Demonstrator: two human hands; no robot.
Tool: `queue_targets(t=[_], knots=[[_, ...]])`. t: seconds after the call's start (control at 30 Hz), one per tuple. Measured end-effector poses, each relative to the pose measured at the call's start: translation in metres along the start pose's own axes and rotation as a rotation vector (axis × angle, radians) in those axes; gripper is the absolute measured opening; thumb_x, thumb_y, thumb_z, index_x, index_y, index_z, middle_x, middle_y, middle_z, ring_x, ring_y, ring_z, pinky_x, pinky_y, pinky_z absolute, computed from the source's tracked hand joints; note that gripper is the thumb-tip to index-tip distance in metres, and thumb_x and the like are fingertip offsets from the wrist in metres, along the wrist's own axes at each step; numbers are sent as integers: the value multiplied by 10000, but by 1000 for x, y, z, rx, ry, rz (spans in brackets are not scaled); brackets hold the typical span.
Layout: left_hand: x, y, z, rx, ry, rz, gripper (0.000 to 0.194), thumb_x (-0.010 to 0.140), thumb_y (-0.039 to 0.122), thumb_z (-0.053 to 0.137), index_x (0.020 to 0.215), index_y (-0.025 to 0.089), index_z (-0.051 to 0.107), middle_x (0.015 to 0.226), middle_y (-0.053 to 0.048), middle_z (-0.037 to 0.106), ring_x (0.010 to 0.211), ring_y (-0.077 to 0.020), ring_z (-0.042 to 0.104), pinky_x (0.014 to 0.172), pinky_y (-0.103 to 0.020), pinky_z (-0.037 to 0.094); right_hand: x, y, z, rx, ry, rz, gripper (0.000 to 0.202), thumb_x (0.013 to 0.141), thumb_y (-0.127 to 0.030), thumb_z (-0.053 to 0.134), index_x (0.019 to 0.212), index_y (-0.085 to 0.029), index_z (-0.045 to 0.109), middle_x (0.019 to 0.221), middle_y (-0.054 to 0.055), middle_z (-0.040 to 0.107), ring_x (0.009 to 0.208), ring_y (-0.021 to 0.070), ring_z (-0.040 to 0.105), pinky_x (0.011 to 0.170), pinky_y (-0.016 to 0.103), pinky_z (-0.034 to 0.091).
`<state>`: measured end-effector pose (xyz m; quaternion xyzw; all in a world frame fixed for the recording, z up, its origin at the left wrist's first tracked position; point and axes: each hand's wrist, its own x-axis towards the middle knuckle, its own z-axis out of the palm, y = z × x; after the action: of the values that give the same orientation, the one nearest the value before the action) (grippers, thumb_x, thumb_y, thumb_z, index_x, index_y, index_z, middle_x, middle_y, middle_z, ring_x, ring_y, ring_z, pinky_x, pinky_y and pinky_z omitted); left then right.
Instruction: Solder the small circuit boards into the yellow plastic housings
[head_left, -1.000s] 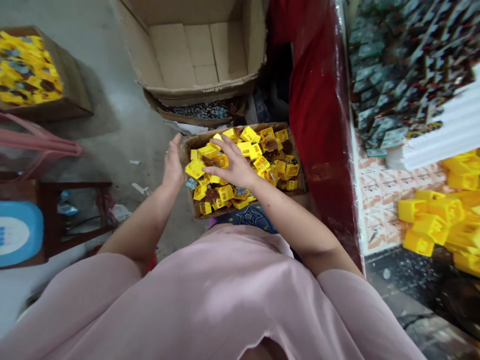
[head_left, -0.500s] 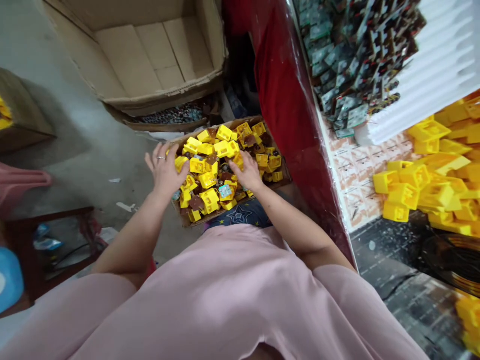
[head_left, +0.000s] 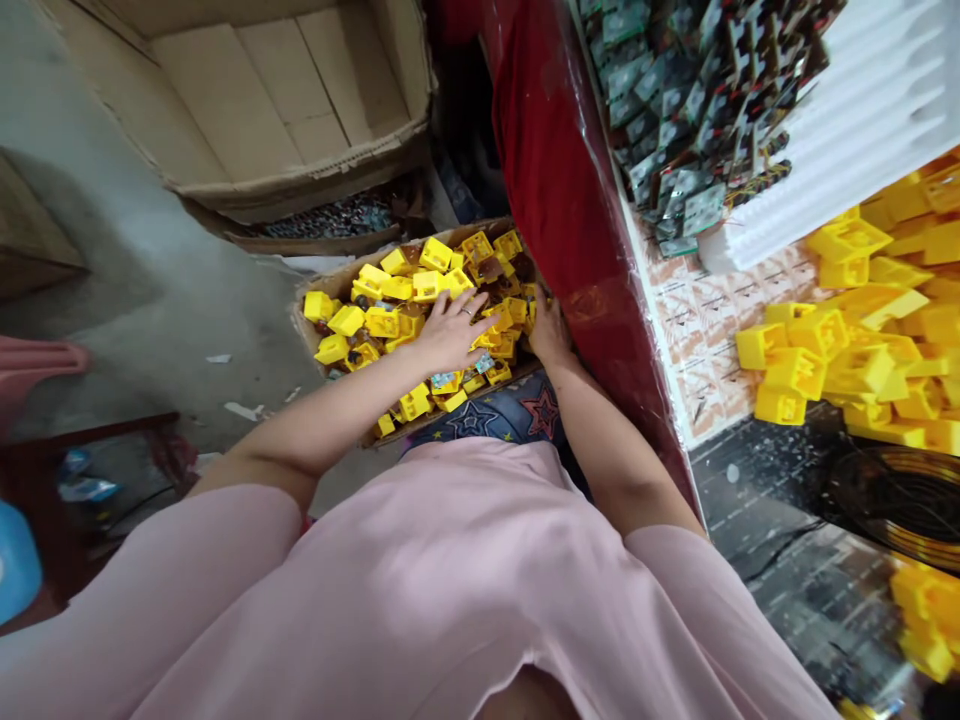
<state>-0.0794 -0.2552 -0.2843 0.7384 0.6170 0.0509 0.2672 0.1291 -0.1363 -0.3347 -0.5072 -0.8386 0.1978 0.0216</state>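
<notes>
A shallow cardboard box (head_left: 306,335) in front of my lap is heaped with small yellow plastic housings (head_left: 382,322). Brown and green circuit board pieces (head_left: 445,381) are mixed among them. My left hand (head_left: 452,335), a ring on one finger, lies spread over the middle of the heap, fingertips touching the yellow pieces. At the box's right end, my right hand (head_left: 549,332) reaches down with its fingers extended beside the housings. Part of that hand's fingers is hidden, and no piece is plainly held.
A large open carton (head_left: 300,170) stands beyond the box, with a container of small metallic parts (head_left: 337,222) below its edge. On the right, a red-sided table (head_left: 600,250) carries circuit boards (head_left: 667,130), white foam (head_left: 825,170), piled yellow housings (head_left: 862,350) and coiled wire (head_left: 900,500).
My left hand has moved right from the box's left end onto the middle of the heap. My right hand has shifted right to the box's end. The view has shifted slightly.
</notes>
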Motion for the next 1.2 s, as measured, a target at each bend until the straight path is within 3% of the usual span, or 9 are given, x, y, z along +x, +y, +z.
queue_targets(t=[0.17, 0.37, 0.47, 0.6, 0.7, 0.83, 1.0, 1.07, 1.2], knots=[[-12, 4, 13, -27, 65, -11, 473, 934, 152, 570, 1386, 171, 709, 1672, -169, 475, 1615, -390, 338, 1307, -681, 252, 4, 13, 13, 24, 46, 86, 434, 1014, -459, 685, 1356, -199, 620, 1395, 109, 624, 1222, 259, 647, 1035, 500, 592], [-24, -33, 13, -189, 242, -50, 324, 925, 153, 486, 1036, 150, 790, 1542, -158, 609, 1490, -363, 508, 1205, -591, 470, -18, 2, 9, 108, 106, 58, 492, 1009, -468, 689, 1414, -206, 588, 1474, 120, 581, 1305, 291, 610, 1099, 554, 552], [-28, -46, 14, -332, 368, -44, 323, 960, 203, 452, 1065, 159, 754, 1385, -145, 715, 1327, -285, 653, 1168, -503, 534, -41, -16, 6, 164, 113, -16, 501, 1034, -384, 617, 1505, -234, 534, 1579, 134, 511, 1472, 324, 491, 1230, 605, 433], [-47, -50, 5, -548, 564, -95, 410, 1072, 459, 384, 1188, 193, 674, 1249, -96, 777, 995, -185, 770, 924, -358, 649, -57, -47, -1, 270, 114, -114, 606, 1006, -252, 456, 1610, -248, 412, 1630, 130, 465, 1587, 269, 367, 1315, 515, 356], [-72, -53, -12, -802, 789, -164, 506, 1026, 667, 496, 1131, 210, 688, 1151, -56, 802, 810, -141, 754, 756, -297, 656, -51, -75, -4, 386, 95, -182, 699, 1018, -326, 448, 1676, -228, 232, 1650, 145, 433, 1555, 263, 424, 1260, 485, 442], [-106, -74, -27, -865, 1008, -270, 523, 955, 714, 614, 1053, 205, 687, 1053, -9, 811, 879, -144, 744, 736, -294, 650, -35, -127, 0, 547, -6, -304, 782, 1065, -495, 434, 1702, -233, 63, 1636, 140, 456, 1414, 233, 586, 1118, 392, 571], [-129, -108, -9, -784, 874, -424, 808, 831, 836, 627, 1300, 178, 617, 1276, -104, 768, 1154, -268, 739, 908, -436, 653, -9, -168, 3, 544, -169, -430, 1025, 895, -661, 738, 1689, -287, 209, 1669, 89, 438, 1475, 274, 525, 1205, 439, 508], [-129, -114, 2, -683, 780, -438, 884, 776, 787, 687, 1420, 192, 573, 1463, -154, 678, 1355, -332, 651, 1098, -528, 584, 3, -158, 0, 447, -163, -366, 984, 838, -598, 819, 1639, -273, 351, 1682, 97, 419, 1563, 312, 410, 1301, 507, 383], [-121, -117, 13, -392, 680, -509, 769, 829, 571, 635, 1460, 133, 593, 1631, -214, 514, 1556, -383, 450, 1312, -602, 339, 14, -106, -9, 354, -111, -172, 686, 921, -394, 706, 1520, -123, 510, 1624, 243, 443, 1589, 427, 333, 1322, 691, 219]])
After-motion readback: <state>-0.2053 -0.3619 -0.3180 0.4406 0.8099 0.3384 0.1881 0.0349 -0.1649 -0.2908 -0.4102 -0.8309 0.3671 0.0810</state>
